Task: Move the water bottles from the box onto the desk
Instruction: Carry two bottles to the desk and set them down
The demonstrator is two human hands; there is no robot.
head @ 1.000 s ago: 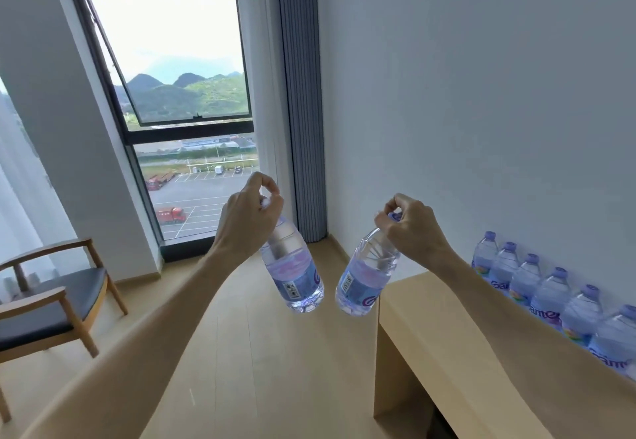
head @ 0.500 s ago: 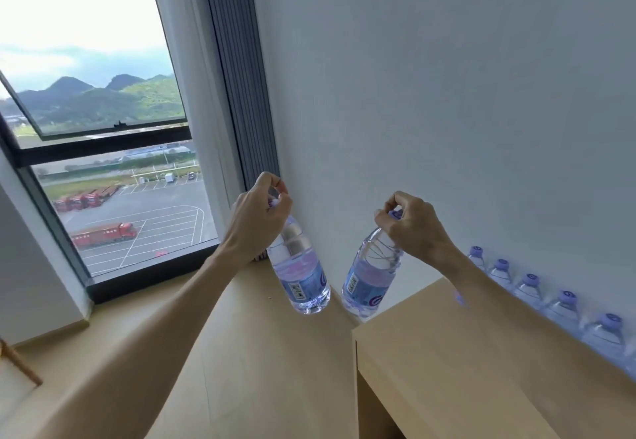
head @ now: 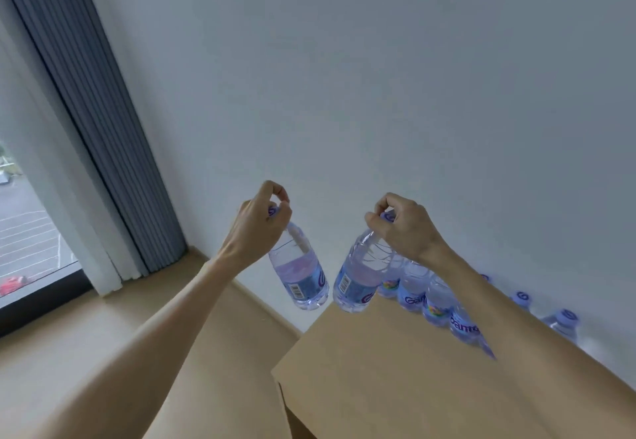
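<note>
Two bare forearms, no sleeves. No rings on left hand point(head: 256, 223). None on right hand point(head: 406, 228) either.

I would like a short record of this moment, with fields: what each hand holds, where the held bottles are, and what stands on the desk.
left hand: the left hand pinches the cap of the left bottle
right hand: the right hand pinches the cap of the right bottle
held bottles: both hang in the air, tilted, near the desk's left end
desk: the wooden desk carries a row of bottles along the wall
box: not in view
</note>
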